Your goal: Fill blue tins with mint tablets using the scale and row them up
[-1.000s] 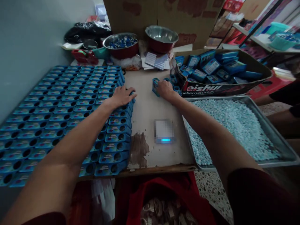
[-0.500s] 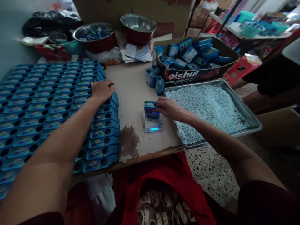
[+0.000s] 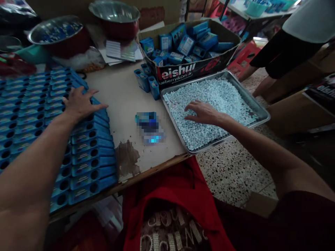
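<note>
My left hand (image 3: 80,104) is at the right edge of the block of blue boxes (image 3: 86,157) with round holes in their tops. Its fingers are spread and it holds nothing; I cannot tell whether they touch the boxes. Over the metal tray (image 3: 213,143), my right hand (image 3: 202,112) hovers close to the heap of small pale-blue candies (image 3: 217,92), fingers stretched out and slightly apart. Between my hands, a single blue box (image 3: 146,118) stands on a small device with a lit display (image 3: 154,139), which looks like a scale; both are blurred.
Behind the tray sits a carton (image 3: 180,75) of jumbled blue boxes, with several loose boxes (image 3: 154,87) beside it. Metal bowls (image 3: 56,35) and white cards (image 3: 120,50) line the back. A person (image 3: 280,48) stands at the right. The table's front edge (image 3: 167,161) is worn.
My right hand has let go of the blue box and moved right over the candies. My left hand's fingers have spread. The view has turned right and down.
</note>
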Demonstrator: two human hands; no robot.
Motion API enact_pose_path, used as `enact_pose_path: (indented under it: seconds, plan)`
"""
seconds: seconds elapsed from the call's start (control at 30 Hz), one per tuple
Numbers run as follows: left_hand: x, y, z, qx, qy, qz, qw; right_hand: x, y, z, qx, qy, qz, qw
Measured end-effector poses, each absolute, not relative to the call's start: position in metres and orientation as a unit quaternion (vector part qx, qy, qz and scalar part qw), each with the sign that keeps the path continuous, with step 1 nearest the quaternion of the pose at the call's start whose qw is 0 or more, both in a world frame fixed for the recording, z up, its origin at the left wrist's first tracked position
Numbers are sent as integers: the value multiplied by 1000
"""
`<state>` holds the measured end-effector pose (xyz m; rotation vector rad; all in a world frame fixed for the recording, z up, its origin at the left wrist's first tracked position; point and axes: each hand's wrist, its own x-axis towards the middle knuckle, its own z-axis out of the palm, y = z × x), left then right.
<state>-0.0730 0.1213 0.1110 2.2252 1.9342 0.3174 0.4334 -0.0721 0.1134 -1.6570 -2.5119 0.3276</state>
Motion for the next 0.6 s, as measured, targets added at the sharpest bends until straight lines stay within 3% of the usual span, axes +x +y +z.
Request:
enact_pose_path:
  seconds: [0.23, 0.37, 0.47, 0.6]
  plan:
    - [-70, 114, 107, 703, 693, 90, 135, 423, -98, 82, -477, -874, 17, -85]
    - [-61, 132, 118, 686, 710, 83, 136, 422, -64, 78, -499, -859, 72, -92]
    - [-40, 144, 142, 707, 698, 32, 108, 428, -34, 77, -558, -813, 165, 1]
    - [0, 130, 178, 766, 639, -12, 77, 431, -5, 81, -665, -608, 343, 265]
